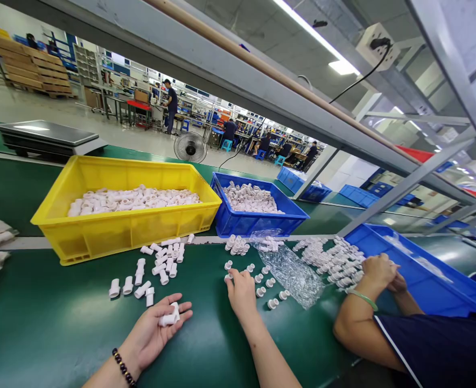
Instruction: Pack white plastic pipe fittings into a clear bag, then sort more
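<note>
My left hand (157, 326) is palm up above the green table, fingers curled loosely around a couple of white plastic pipe fittings (169, 319). My right hand (243, 295) reaches down to a small flanged white fitting (229, 276), with thumb and forefinger pinched on it. Around that hand, several similar short flanged fittings (261, 291) stand spaced apart on the table. Beyond my left hand lies a loose group of longer white fittings (163, 264), some upright and some on their sides.
A yellow bin (133, 226) and a blue bin (258, 218), both holding white fittings, stand behind. A clear plastic bag (298, 277) lies right of my right hand. At right a co-worker's hands (383, 272) are near a fitting pile (335, 261) and another blue bin (419, 280).
</note>
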`<state>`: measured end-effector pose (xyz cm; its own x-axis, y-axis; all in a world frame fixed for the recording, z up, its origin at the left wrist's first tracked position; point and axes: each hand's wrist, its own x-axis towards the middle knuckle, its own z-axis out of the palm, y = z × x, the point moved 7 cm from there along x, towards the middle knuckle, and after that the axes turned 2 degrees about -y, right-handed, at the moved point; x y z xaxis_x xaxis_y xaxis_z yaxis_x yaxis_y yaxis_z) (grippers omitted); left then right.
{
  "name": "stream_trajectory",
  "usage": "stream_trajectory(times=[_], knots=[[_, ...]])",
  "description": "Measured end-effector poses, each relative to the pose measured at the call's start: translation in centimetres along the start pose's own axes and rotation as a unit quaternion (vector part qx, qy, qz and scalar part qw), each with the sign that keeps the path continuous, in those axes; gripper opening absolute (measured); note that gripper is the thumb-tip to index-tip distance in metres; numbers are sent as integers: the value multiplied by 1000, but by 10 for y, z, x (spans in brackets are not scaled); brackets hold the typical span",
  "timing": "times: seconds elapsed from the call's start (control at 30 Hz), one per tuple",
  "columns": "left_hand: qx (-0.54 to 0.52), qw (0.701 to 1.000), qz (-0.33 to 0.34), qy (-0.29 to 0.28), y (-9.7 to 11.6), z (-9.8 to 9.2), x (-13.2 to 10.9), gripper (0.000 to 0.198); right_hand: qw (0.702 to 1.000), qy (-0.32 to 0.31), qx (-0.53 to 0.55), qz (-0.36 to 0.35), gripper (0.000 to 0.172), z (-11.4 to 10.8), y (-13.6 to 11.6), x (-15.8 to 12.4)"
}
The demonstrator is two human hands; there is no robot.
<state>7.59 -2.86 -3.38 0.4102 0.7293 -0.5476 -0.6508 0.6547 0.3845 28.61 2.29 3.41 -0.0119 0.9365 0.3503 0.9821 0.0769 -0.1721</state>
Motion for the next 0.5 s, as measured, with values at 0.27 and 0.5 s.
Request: stream_trajectory(times=[0.27,0.5], knots=[[3,999,-1,-45,-4,10,-3,47,982,94,109,-121,21,-31,-44,-16],[65,994,-35,-85,-18,10,-3,30,947,-126,238,-176,27,-13,-118,-43]])
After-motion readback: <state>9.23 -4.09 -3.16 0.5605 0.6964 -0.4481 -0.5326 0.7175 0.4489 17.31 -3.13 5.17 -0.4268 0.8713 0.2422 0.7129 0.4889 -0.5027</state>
